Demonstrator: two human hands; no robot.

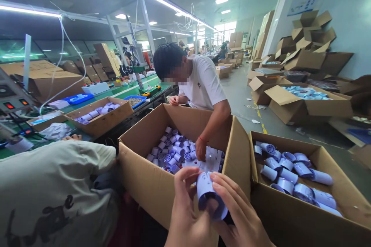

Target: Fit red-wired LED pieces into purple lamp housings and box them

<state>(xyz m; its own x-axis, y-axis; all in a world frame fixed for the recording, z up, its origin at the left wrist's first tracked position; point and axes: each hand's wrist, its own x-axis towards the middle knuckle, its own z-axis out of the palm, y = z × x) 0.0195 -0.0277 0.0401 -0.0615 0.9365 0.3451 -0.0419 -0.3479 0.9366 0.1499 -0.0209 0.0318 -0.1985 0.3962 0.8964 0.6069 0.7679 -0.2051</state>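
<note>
A pale purple plastic cylinder (206,187) is held between both my hands, its open end turned toward me. My left hand (187,208) grips its left side, with a finger or thumb at the opening. On the right side, my right hand (236,204) has its fingers wrapped round the cylinder. Just beyond, a large cardboard box (150,197) holds many small pale purple cylinders (174,150) and a whitish sheet (211,159). Another cardboard box (301,216), to the right, contains larger cylinders (303,170) of a similar colour.
A person in a white shirt (203,81) leans over the large box, one hand inside it. Another person's grey shirt (52,193) fills the lower left. A green workbench (121,92) carries a cardboard tray (107,121). Open cartons (304,108) stand along the right.
</note>
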